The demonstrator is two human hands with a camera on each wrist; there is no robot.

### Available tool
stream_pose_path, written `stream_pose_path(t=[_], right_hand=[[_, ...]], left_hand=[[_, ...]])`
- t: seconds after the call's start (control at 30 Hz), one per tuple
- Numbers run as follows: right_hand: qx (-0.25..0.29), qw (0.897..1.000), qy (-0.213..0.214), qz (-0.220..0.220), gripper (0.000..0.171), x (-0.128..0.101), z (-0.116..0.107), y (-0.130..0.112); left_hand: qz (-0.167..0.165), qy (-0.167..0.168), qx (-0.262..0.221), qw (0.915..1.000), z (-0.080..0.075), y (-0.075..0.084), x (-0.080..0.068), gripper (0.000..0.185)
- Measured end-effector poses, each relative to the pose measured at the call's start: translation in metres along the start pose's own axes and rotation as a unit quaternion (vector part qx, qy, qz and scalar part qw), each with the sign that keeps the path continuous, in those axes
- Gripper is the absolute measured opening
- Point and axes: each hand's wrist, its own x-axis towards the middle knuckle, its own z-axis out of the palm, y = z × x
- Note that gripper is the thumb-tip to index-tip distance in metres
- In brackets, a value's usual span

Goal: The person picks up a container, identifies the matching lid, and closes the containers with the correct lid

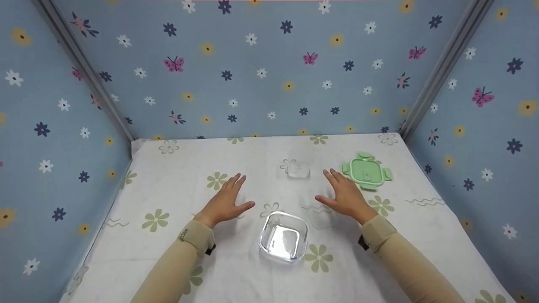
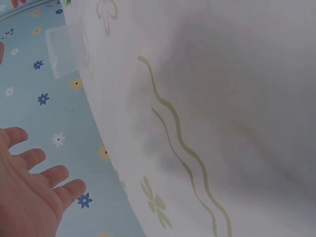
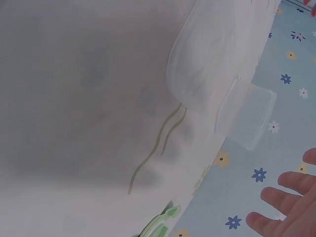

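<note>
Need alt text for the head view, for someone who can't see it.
Two open hands, left and right, rest flat on a flowered tablecloth, holding nothing. A clear glass container sits between the wrists; a small clear box lies beyond the fingertips and a green lid to the right.

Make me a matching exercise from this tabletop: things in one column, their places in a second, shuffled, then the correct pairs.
Things
1. Square clear glass container
2. Pale green square plastic lid with snap tabs
3. Small clear plastic box
4. Left hand

Places
A. Far right of the cloth, beyond the right hand
B. Nearest the person, between the two forearms
C. Flat on the floral white tablecloth, left of the container
D. Far middle of the table, beyond both sets of fingertips

Pairs: 1-B, 2-A, 3-D, 4-C
</note>
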Motion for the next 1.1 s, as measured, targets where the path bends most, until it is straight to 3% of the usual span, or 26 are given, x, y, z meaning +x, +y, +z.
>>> stream_pose_path(t=[0.57,0.8,1.1], right_hand=[[0.121,0.992,-0.027,0.035,0.100,-0.0039,-0.0032,-0.0003],[0.154,0.986,-0.039,0.050,0.101,-0.0046,-0.0044,-0.0030],[0.205,0.978,-0.014,0.037,0.092,-0.0033,0.0004,-0.0042]], left_hand=[[-0.012,-0.019,-0.050,0.9985,-0.0040,0.0065,0.0023,0.097],[-0.020,-0.024,-0.095,0.9949,-0.0074,0.0093,0.0017,0.098],[-0.021,-0.023,-0.166,0.9856,-0.0091,0.0097,0.0008,0.098]])
